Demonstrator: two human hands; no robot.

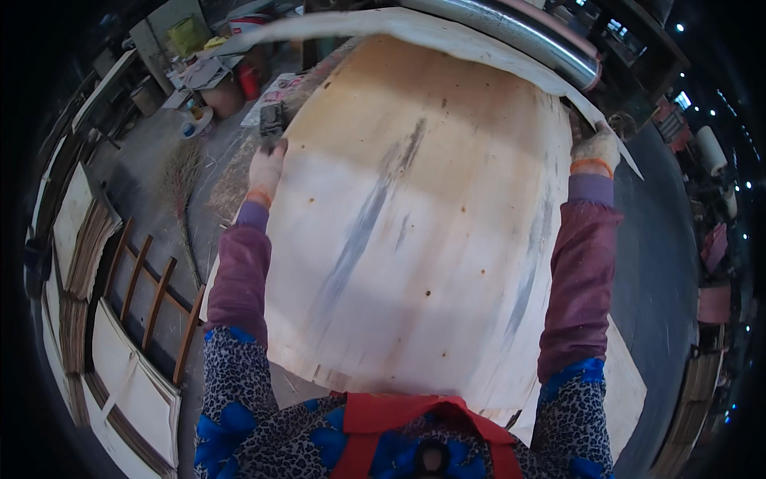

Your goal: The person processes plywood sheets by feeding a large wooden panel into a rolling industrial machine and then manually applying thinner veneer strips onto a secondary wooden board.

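A broad, pale wood veneer sheet (431,215) with grey streaks and small knots spreads out in front of me. My left hand (266,170), in a light glove with an orange cuff, is closed at its left edge. Past its far end, a second whitish veneer sheet (447,40) arches across, its corner hanging down at the right. My right hand (597,150), gloved likewise, is closed by the far right edge, where both sheets come close. Which of the two it grips I cannot tell. My fingertips are partly hidden.
A shiny metal roller (550,48) lies beyond the sheets. Stacked veneer (132,375) and a wooden rack (159,295) stand at the left, near a twig broom (182,180). Buckets and a red container (248,81) are at the far left. A dark surface (650,271) runs along the right.
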